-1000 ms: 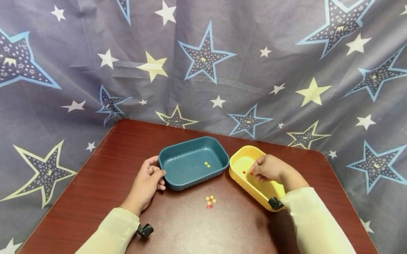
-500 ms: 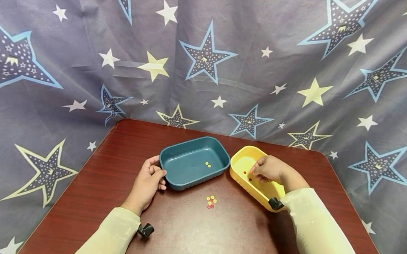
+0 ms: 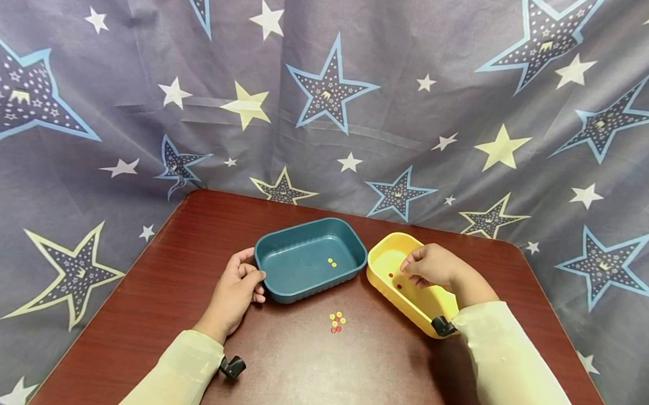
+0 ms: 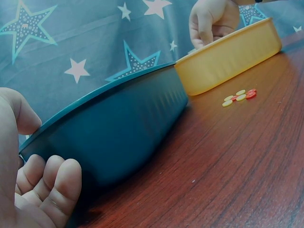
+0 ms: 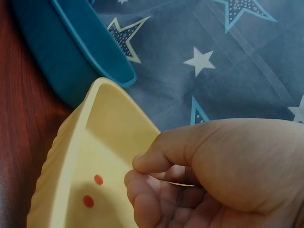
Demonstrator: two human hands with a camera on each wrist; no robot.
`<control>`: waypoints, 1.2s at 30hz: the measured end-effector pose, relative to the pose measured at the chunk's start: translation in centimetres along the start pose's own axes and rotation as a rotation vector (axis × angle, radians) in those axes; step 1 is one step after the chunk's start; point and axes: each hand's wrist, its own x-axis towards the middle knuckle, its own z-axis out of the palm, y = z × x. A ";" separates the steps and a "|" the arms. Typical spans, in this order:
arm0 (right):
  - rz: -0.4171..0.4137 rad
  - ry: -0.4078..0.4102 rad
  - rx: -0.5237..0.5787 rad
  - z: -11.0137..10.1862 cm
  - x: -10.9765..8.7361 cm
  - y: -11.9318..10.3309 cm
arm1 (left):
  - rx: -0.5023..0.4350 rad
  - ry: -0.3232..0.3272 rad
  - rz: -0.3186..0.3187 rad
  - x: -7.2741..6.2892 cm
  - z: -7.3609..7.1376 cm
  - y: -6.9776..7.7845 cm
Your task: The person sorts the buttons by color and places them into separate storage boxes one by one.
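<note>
My left hand [image 3: 236, 292] grips the left end of a dark teal plastic tray [image 4: 114, 128], its thumb on the rim and fingers curled against the side. Two small yellow buttons [image 3: 331, 262] lie inside that tray. Over a yellow tray [image 3: 388, 290], my right hand [image 5: 223, 166] hovers with loosely curled fingers; thumb and index tips are close together, and nothing shows between them. On the yellow tray's floor are two red buttons [image 5: 93, 190]. A small cluster of red and yellow buttons [image 3: 337, 322] lies on the table in front of the trays.
The dark red wooden table [image 3: 295, 370] carries both trays, which stand close together at the back. A grey curtain [image 3: 326, 154] with a star pattern hangs behind the table. A black wrist mount [image 3: 233, 366] sits at the left cuff.
One second ago a single red button showed on the yellow tray's floor and another at my right fingertips; now two lie there. My right hand has risen slightly. The left hand stays put.
</note>
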 end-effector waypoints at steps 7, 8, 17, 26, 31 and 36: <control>-0.054 0.005 0.021 0.1 -0.5 -0.9 | 0.003 -0.003 0.000 -0.1 0.0 0.1; -0.061 0.007 0.026 0.2 -0.6 -1.1 | 0.004 -0.003 0.001 -0.1 0.0 0.1; -0.115 0.028 0.022 1.2 -1.9 -2.4 | 0.012 -0.003 -0.002 -0.2 -0.1 0.1; -0.177 0.019 -0.020 3.2 -3.0 -3.4 | 0.009 -0.002 -0.005 -0.1 -0.2 -0.1; -0.217 0.013 -0.065 4.5 -4.0 -3.8 | 0.013 0.000 -0.004 0.0 -0.2 -0.1; -0.249 -0.006 -0.111 6.3 -4.9 -4.4 | 0.010 0.000 -0.003 0.0 -0.1 0.0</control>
